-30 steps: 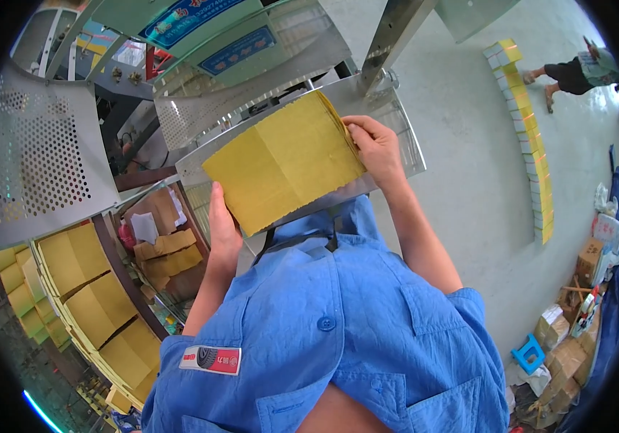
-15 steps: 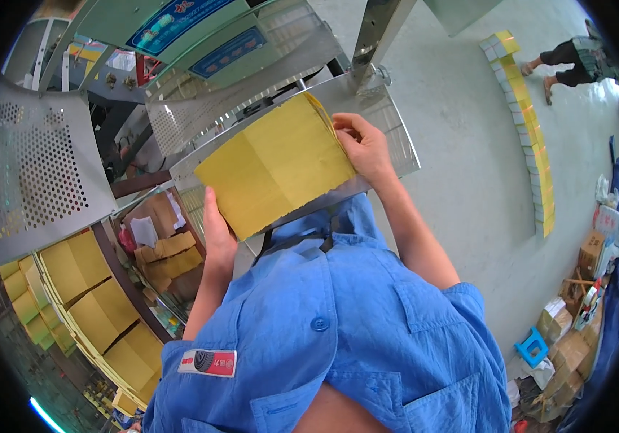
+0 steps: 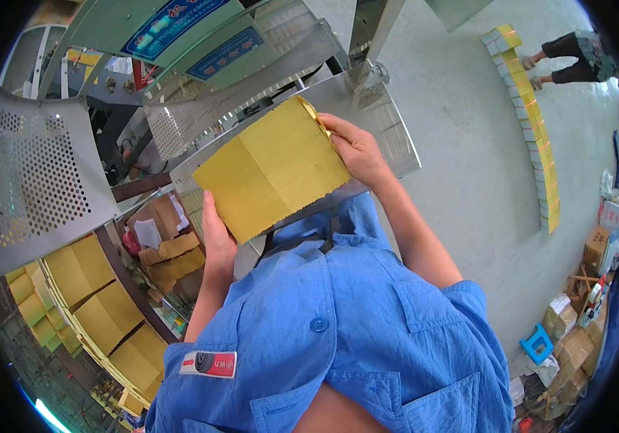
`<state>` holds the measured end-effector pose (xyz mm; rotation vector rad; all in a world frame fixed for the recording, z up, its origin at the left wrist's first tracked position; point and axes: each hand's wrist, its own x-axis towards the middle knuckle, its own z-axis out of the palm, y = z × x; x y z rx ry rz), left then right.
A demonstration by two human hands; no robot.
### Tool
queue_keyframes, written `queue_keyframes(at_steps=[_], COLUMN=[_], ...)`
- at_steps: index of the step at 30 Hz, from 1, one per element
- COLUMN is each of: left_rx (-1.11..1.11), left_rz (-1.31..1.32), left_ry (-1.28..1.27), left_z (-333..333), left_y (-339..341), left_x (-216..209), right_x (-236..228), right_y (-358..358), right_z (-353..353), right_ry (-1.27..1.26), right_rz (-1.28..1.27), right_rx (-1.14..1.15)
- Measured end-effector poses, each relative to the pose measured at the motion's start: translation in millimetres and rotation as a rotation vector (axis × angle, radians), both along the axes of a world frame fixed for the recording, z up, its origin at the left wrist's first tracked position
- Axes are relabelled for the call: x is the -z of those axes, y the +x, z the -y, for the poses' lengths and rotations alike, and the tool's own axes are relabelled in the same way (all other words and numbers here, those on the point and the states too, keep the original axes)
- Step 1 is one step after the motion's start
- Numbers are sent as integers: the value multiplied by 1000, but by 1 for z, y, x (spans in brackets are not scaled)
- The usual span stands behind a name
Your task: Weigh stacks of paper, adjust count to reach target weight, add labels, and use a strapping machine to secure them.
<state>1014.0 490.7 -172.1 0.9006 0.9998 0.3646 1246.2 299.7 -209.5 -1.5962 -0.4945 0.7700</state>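
Observation:
A stack of yellow paper sheets [image 3: 270, 169], with a crease across its middle and ragged edges, lies tilted in front of my body above the metal machine table [image 3: 389, 123]. At its lower left corner my left hand [image 3: 219, 234] grips it, thumb along the edge and the other fingers hidden beneath. My right hand [image 3: 355, 150] is closed on the right end, where the sheet edges curl up slightly under the fingers. The paper hides how deep the stack is.
Perforated metal guards [image 3: 28, 166] and a green machine [image 3: 172, 43] stand ahead and left. Piled yellow paper [image 3: 107, 310] lies at lower left, beside a box of scraps [image 3: 169, 249]. On the floor at right are a row of yellow-and-white bundles [image 3: 529, 123], a walking person [image 3: 576, 58] and a blue stool [image 3: 537, 344].
My right hand has shifted slightly up and left along the stack's end, its fingers now flatter against the edges. The stack has moved a little left. The person at right has changed stride.

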Motion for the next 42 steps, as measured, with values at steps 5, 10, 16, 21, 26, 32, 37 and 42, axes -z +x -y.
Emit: queue_keyframes(at_steps=[5,10,16,21,26,32,37,42], left_rx=[-84,-28,-67,-84,-99,-11,53,174], left_rz=[22,43,-3,73,102,160,120,61], left_ry=[-21,-47,27,-50,-25,-14,-29,10], left_z=[-2,-4,17,26,24,16,11,-9], left_y=[0,-7,16,48,90,118,124,112], left_x=[-2,7,16,18,24,25,28,29], right_x=[-3,-4,14,-5,-8,12,14,5], right_y=[-1,-9,-26,-2,38,51,72,71], right_z=[-2,-7,-16,-12,-9,-8,0,11], right_ry=[234,317,240,319,242,293,329,327], right_rz=[-198,-345,-220,-429,-397,-391,-354,-336], right_rx=[109,78,48,121,344,684,622,536])
